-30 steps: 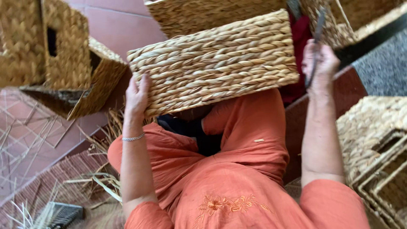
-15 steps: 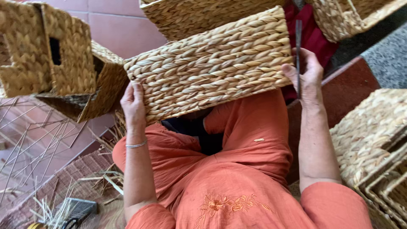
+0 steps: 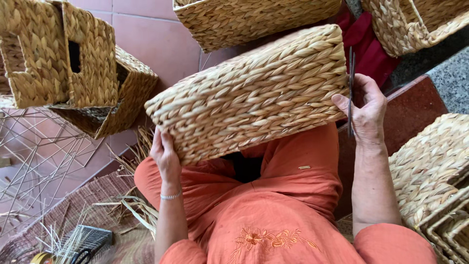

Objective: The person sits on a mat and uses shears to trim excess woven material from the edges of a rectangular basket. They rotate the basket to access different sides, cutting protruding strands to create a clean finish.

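Note:
A rectangular woven straw basket (image 3: 254, 93) rests bottom-up over my lap, tilted up to the right. My left hand (image 3: 165, 155) grips its lower left corner from underneath; a thin bracelet circles that wrist. At the basket's right end my right hand (image 3: 365, 111) presses against the weave and holds a thin dark metal tool (image 3: 351, 88) upright along the edge. Orange trousers cover my knees below the basket.
Finished woven baskets stand at the left (image 3: 63, 63), top (image 3: 254, 19), top right (image 3: 415, 24) and right (image 3: 435, 176). Bare wire frames (image 3: 44, 151) lie on the tiled floor at left. Loose straw (image 3: 132, 205) and a small wire basket (image 3: 88, 239) sit on a mat.
The basket has turned and settled lower over my lap. My left hand slid down to its lower corner, and my right hand with the tool came in against the right end.

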